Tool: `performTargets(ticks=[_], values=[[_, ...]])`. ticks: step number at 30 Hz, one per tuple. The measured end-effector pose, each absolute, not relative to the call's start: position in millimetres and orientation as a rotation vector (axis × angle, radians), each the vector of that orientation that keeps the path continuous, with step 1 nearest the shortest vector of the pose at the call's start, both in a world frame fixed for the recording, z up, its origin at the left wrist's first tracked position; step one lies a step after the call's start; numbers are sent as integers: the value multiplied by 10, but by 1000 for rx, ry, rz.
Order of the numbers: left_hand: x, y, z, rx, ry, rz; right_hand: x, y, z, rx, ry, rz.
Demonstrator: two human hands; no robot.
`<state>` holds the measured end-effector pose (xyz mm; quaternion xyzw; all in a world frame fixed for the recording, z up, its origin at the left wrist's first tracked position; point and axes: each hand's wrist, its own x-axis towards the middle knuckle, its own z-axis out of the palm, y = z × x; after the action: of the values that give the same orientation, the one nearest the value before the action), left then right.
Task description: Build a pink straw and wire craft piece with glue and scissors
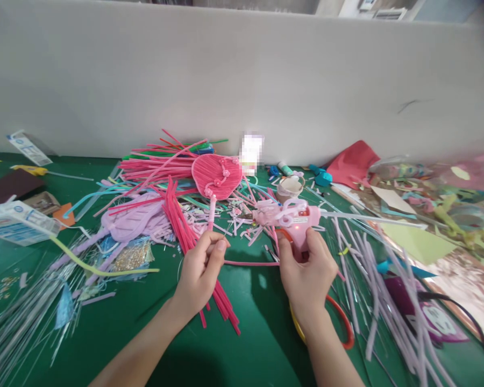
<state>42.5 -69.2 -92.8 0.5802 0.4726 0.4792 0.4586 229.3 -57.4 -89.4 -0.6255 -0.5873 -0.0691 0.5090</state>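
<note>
My left hand (pixel 201 269) is closed on the pale pink stick handle of a pink fan-shaped piece (pixel 216 176) made of pipe cleaners, held upright over the green table (pixel 258 344). My right hand (pixel 306 269) grips the handle of a pink hot glue gun (pixel 290 216), whose nozzle points left toward the fan's handle. A small red light shows on the gun. A thin pink pipe cleaner (pixel 252 263) lies between the two hands.
Heaps of pink pipe cleaners (pixel 185 226), a lilac fan (pixel 135 221), and pale straws (pixel 371 279) litter the table. A carton (pixel 18 223) lies left, a small cup (pixel 290 188) behind the gun, paper scraps (pixel 419 242) right. A white partition (pixel 242 80) stands behind.
</note>
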Motion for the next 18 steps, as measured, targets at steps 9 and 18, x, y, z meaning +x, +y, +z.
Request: performTargets(ticks=[9,18], values=[[427,-694,-925,1403,1143,1173,2292,-581,-890,-1518,-1418,-162],[359,-618,-803,1541,1271,1261,2376,-565,-857,-1598,-1303,-135]])
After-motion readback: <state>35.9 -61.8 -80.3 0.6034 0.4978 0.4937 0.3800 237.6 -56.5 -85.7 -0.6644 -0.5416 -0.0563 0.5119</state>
